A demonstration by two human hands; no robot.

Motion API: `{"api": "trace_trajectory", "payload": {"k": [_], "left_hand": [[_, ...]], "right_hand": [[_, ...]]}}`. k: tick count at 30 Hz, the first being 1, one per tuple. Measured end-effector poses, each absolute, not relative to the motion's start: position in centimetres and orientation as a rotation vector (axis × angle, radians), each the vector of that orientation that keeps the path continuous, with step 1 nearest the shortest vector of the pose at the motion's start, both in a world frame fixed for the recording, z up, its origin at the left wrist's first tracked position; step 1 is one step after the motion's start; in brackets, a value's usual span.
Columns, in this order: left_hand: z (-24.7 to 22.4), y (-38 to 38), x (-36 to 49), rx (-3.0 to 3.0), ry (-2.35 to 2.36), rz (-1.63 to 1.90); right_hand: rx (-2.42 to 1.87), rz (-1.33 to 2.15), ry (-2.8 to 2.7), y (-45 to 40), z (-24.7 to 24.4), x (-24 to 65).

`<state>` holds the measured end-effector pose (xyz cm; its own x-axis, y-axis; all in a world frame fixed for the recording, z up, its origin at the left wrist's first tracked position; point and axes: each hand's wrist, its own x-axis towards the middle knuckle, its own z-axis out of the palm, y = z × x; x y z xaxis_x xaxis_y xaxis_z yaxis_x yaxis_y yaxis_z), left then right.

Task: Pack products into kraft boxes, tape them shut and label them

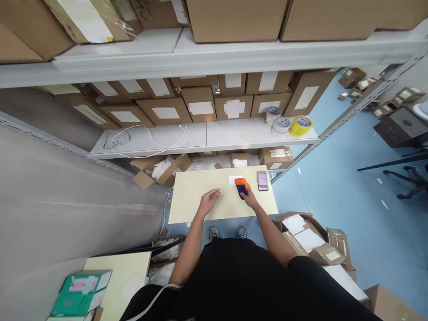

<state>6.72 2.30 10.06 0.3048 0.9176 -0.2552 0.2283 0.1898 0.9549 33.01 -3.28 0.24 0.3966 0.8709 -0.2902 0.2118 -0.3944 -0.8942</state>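
Observation:
My right hand (249, 197) is wrapped round the lower end of an orange and dark blue object (241, 187), held above the right half of the pale yellow table (190, 196). My left hand (210, 199) hovers over the middle of the table with its fingers extended and nothing in it. Just behind the held object lies a white paper slip (234, 179), partly covered by it. A phone (262, 181) with a lit screen rests near the table's right edge.
Shelves with cardboard boxes (166, 110) rise behind the table. On the middle shelf are a white cable (147, 129), white tape rolls (281, 126) and a yellow tape roll (301, 125). Opened cartons (310, 240) stand right; a green box (80, 292) sits lower left.

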Motion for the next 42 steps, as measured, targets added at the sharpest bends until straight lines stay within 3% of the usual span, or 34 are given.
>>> {"api": "trace_trajectory", "payload": {"k": [9, 15, 22, 31, 37, 42], "left_hand": [[20.6, 7.1, 4.8, 1.531, 1.101, 0.924], [24.6, 9.5, 2.4, 1.630, 0.923, 0.903], [24.8, 10.0, -0.6, 1.766, 0.972, 0.985], [27.4, 11.5, -4.5, 2.118, 1.042, 1.195], [26.6, 8.7, -3.9, 2.338, 1.208, 1.127], [24.8, 7.8, -5.1, 2.006, 1.445, 1.242]], "right_hand": [[-1.419, 0.990, -1.220, -0.3, 13.3, 27.8], [-1.350, 0.990, -1.414, 0.2, 18.4, 24.3], [-1.416, 0.959, -1.537, 0.6, 19.9, 20.8], [-1.527, 0.953, -1.393, 0.7, 18.2, 18.8], [-1.748, 0.655, -1.266, 2.1, 18.6, 17.2], [-1.912, 0.407, -1.280, 5.6, 20.3, 19.3]]}}
